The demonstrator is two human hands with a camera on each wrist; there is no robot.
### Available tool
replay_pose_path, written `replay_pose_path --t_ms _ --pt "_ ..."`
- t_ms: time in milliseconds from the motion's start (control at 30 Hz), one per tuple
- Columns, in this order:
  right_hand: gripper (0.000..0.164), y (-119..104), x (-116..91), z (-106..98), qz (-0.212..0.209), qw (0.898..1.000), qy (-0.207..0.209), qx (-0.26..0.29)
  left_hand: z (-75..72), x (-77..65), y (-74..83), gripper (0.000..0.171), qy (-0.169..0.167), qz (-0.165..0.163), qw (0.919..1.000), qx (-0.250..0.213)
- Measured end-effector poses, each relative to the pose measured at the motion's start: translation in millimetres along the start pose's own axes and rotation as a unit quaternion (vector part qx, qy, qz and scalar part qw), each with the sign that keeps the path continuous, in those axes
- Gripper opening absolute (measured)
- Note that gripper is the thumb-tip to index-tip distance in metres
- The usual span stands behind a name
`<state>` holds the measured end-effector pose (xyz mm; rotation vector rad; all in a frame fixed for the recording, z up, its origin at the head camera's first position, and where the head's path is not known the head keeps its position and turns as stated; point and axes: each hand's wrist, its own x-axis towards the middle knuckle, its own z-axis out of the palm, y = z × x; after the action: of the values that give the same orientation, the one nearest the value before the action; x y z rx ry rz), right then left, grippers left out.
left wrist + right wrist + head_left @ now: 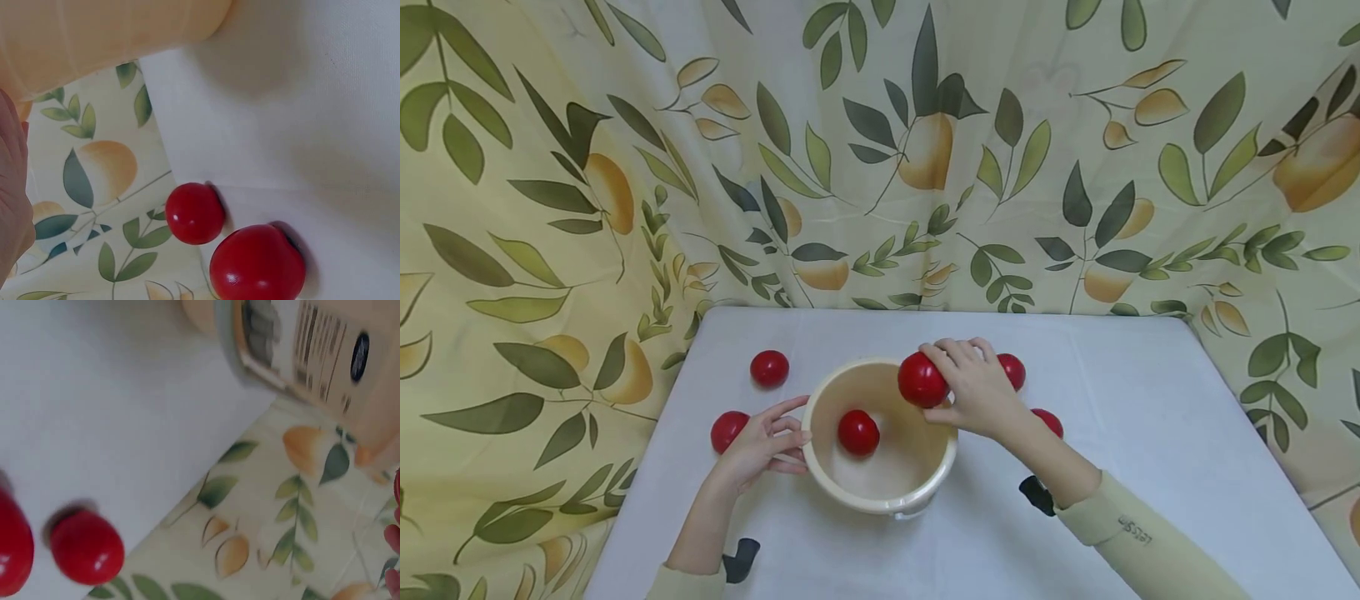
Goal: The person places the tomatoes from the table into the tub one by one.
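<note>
My left hand (765,444) rests against the left side of a cream bucket (880,505), its fingers extended at the rim and outer wall. Over the bucket's far right rim, my right hand (977,387) grips a shiny red apple (922,380). Another red apple (858,433) lies inside on the bucket floor. To the left on the table are two more, a far apple (769,368) and a near apple (728,431) partly behind the left hand. The right arm partly covers two others, an upper apple (1012,371) and a lower apple (1047,422).
A white-covered table (1120,392) holds everything. Behind and beside it hangs a leaf-and-fruit patterned curtain (880,167). Black wrist pieces show beside the left (741,560) and right (1037,496) wrists. The right wrist view shows a printed label (322,353) on the bucket wall.
</note>
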<state>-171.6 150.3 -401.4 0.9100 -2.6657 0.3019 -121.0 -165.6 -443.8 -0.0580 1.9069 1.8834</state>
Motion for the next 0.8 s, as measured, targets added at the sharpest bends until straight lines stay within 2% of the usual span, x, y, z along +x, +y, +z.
replay_pose_path --t_ms 167,367,600,800 --pt "0.082 -23.7 8.2 13.9 -0.067 0.997 -0.037 0.008 0.0 0.2 0.0 0.060 0.002 -0.003 1.0000 0.000" --pt "0.078 -46.0 16.5 27.6 -0.146 0.987 -0.069 -0.004 0.2 0.8 0.1 0.059 0.000 -0.004 1.0000 0.001" --pt "0.080 -65.1 23.4 42.3 -0.189 0.969 -0.158 -0.038 0.7 -0.8 1.3 0.062 0.000 -0.004 1.0000 0.006" --pt "0.080 -77.3 25.5 55.7 -0.219 0.951 -0.203 -0.078 0.9 -1.6 2.3 0.063 -0.008 0.003 0.9999 0.009"
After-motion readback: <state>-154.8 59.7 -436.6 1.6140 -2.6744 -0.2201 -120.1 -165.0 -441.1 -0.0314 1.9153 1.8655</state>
